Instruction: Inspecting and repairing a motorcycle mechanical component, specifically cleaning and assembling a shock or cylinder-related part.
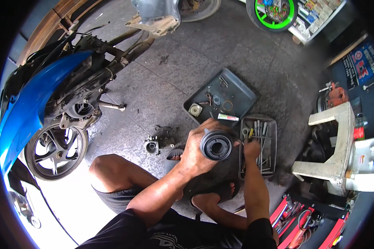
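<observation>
My left hand [194, 151] is wrapped round a black cylindrical part [216, 146], its ringed round opening facing up. To its right, my right hand [252, 150] is over a dark tool tray [242, 164], fingers closed. Something thin seems to be at its fingertips, too small to make out. Wrenches and other long metal tools [260, 133] lie in that tray. On the floor left of my left hand sits a metal part like a carburetor body [152, 147], with a round bore.
Ahead lies a dark parts tray [247, 93] with small parts and a white tube [228, 117]. A partly stripped blue motorcycle [50, 79] stands left. At right are a white plastic stool [343, 128] and red-edged tool trays [303, 224]; a green-rimmed wheel [293, 12] is at the back.
</observation>
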`<move>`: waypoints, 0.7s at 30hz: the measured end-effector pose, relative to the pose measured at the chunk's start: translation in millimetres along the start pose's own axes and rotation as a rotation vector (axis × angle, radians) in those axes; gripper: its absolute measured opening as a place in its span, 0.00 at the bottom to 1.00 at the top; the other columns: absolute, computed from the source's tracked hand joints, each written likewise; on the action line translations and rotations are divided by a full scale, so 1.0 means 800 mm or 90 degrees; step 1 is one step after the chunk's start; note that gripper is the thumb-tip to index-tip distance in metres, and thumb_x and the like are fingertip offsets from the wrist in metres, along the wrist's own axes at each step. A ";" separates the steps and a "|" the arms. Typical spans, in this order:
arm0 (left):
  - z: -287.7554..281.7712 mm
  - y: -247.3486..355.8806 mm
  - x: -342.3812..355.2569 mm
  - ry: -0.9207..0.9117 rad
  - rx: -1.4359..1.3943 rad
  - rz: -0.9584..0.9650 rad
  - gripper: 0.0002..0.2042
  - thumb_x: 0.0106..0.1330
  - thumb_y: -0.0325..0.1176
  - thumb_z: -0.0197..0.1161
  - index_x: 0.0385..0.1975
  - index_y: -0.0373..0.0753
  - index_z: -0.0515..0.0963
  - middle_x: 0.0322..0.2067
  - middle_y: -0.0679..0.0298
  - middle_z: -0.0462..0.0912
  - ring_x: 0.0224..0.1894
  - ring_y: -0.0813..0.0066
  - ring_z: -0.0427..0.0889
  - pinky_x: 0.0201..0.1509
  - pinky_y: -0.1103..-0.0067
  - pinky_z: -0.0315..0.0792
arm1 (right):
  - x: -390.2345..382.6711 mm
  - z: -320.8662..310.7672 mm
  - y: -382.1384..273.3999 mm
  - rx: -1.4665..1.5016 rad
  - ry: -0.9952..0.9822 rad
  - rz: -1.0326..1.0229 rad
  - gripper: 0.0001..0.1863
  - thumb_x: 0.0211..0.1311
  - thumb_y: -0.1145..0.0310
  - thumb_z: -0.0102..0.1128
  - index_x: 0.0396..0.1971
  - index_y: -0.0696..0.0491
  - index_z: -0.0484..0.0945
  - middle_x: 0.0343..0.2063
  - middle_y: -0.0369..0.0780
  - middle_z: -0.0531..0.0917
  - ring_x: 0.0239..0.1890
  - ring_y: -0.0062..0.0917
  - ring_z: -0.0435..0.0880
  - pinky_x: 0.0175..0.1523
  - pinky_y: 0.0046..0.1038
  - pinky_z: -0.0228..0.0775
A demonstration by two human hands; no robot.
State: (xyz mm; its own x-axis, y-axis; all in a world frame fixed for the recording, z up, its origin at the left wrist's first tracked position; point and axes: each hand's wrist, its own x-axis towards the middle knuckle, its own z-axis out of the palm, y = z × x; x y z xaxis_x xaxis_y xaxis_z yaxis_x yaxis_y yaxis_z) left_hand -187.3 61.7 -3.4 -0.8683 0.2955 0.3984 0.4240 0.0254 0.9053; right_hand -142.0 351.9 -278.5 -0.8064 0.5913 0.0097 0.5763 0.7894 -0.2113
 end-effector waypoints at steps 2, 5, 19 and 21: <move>0.000 0.007 0.003 -0.001 0.002 0.046 0.11 0.55 0.29 0.77 0.34 0.35 0.81 0.34 0.61 0.85 0.36 0.60 0.81 0.43 0.69 0.75 | -0.012 -0.011 0.007 0.096 0.060 -0.043 0.20 0.63 0.57 0.62 0.42 0.62 0.79 0.34 0.56 0.84 0.38 0.52 0.84 0.45 0.50 0.74; -0.005 0.025 0.002 0.006 -0.046 0.060 0.11 0.56 0.31 0.76 0.33 0.34 0.81 0.34 0.60 0.86 0.37 0.60 0.82 0.44 0.67 0.76 | -0.025 -0.044 0.009 0.229 0.080 -0.023 0.20 0.67 0.60 0.57 0.47 0.64 0.75 0.36 0.58 0.83 0.38 0.53 0.83 0.45 0.50 0.72; -0.032 0.083 -0.018 0.021 -0.150 0.118 0.09 0.57 0.29 0.76 0.33 0.34 0.82 0.32 0.60 0.86 0.37 0.64 0.84 0.44 0.69 0.77 | -0.174 -0.319 -0.087 1.046 -0.192 0.266 0.12 0.68 0.66 0.65 0.47 0.54 0.77 0.29 0.38 0.83 0.23 0.23 0.79 0.27 0.23 0.73; -0.036 0.087 -0.022 0.026 -0.160 0.126 0.09 0.57 0.29 0.76 0.32 0.34 0.82 0.32 0.60 0.86 0.36 0.63 0.84 0.46 0.68 0.77 | -0.202 -0.389 -0.116 1.147 -0.123 0.103 0.11 0.69 0.70 0.62 0.48 0.54 0.76 0.33 0.41 0.83 0.28 0.25 0.81 0.33 0.26 0.74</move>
State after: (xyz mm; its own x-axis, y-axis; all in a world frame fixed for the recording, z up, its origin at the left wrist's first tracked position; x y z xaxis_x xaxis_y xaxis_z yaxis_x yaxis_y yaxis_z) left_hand -149.8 30.6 57.1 -0.7870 0.2325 0.5715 0.5135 -0.2665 0.8156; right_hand -23.9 234.3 43.5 -0.8407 0.5073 -0.1892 -0.0840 -0.4674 -0.8800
